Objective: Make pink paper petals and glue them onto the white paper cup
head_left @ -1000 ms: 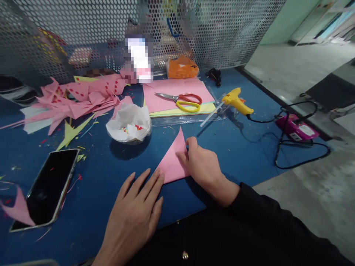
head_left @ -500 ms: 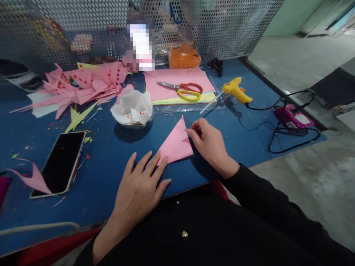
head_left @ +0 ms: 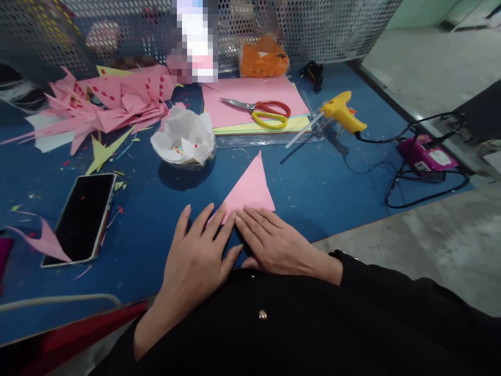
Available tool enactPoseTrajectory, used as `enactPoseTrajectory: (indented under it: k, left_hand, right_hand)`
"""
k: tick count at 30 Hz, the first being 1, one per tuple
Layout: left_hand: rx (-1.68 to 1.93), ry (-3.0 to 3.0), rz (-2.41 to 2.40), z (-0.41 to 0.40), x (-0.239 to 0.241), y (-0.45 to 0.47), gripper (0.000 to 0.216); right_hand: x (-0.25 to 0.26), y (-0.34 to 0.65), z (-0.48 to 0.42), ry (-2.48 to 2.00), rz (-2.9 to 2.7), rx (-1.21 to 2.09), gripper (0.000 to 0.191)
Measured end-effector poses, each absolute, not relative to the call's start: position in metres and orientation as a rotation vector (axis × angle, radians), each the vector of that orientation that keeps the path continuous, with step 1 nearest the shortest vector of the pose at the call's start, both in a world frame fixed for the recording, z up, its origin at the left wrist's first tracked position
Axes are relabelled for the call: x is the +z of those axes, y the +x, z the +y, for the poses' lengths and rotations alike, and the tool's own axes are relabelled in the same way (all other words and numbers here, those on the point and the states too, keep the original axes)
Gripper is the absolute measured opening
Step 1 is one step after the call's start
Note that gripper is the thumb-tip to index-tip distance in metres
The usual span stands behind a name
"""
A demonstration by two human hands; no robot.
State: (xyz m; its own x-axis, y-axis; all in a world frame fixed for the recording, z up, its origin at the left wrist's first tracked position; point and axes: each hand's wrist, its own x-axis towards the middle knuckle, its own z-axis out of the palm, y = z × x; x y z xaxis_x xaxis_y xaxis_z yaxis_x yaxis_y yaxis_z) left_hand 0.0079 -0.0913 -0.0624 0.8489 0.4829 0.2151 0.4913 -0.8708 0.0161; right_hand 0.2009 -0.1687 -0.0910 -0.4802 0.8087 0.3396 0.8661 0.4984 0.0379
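A folded pink sheet of paper (head_left: 252, 188) lies flat on the blue table (head_left: 313, 193), its narrow tip pointing away from me. My left hand (head_left: 198, 256) is spread, with fingertips resting on the paper's lower left corner. Along the near edge of the paper lies my right hand (head_left: 274, 240), fingers stretched out flat and pressing on the fold. Its fingertips come close to those of my left hand. Neither hand grasps anything.
Scissors (head_left: 270, 112) lie on stacked coloured paper (head_left: 235, 89). A yellow glue gun (head_left: 344, 112) with a cord is at the right. A white paper-lined bowl (head_left: 183, 138), a phone (head_left: 82, 216) and pink paper scraps (head_left: 117, 99) are at the left.
My right hand has moved from the paper's right edge down to its near edge and flattened there. My left hand stays on the lower left corner. The view has shifted slightly.
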Motion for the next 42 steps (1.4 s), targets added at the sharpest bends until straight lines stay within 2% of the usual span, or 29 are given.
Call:
enactPoseTrajectory:
  k: [7, 9, 13, 15, 22, 26, 31, 36, 39, 42]
  left_hand:
    - [-0.268, -2.986, -0.813, -0.093, -0.061, 0.010, 0.049]
    - [-0.276, -2.987, -0.810, -0.094, -0.061, 0.010, 0.049]
    - [-0.288, -2.987, -0.814, -0.094, -0.062, 0.010, 0.049]
    - [-0.293, -2.986, -0.817, -0.095, -0.063, 0.011, 0.050]
    - [-0.304, -2.939, -0.872, -0.105, -0.062, -0.008, 0.057]
    - [-0.295, -2.893, -0.938, -0.112, -0.059, -0.030, 0.050]
    - [-0.680, -2.750, -0.969, -0.109, -0.055, -0.020, 0.024]
    - [-0.574, -2.719, -0.789, -0.092, -0.055, 0.016, 0.025]
    - [-0.571, -2.655, -0.748, -0.086, -0.051, 0.026, 0.050]
    - [-0.624, -2.567, -0.671, -0.087, -0.044, 0.027, 0.041]
  right_hand:
    - [-0.079, 0.228, -0.187, -1.578, -2.454, -0.268, 0.076]
    - [-0.075, 0.236, -0.189, -1.616, -2.436, -0.271, 0.068]
    - [-0.068, 0.237, -0.177, -1.600, -2.435, -0.283, 0.040]
    - [-0.064, 0.231, -0.167, -1.533, -2.508, -0.308, 0.034]
    - [-0.060, 0.218, -0.149, -1.414, -2.623, -0.363, 0.034]
    - [-0.064, 0.219, -0.150, -1.385, -2.601, -0.320, 0.035]
    - [-0.070, 0.217, -0.148, -1.425, -2.558, -0.368, 0.032]
    - [-0.062, 0.219, -0.147, -1.385, -2.436, -0.562, 0.031]
    - [-0.052, 0.219, -0.143, -1.329, -2.344, -0.641, 0.027]
    - [-0.044, 0.223, -0.136, -1.225, -2.387, -0.618, 0.029]
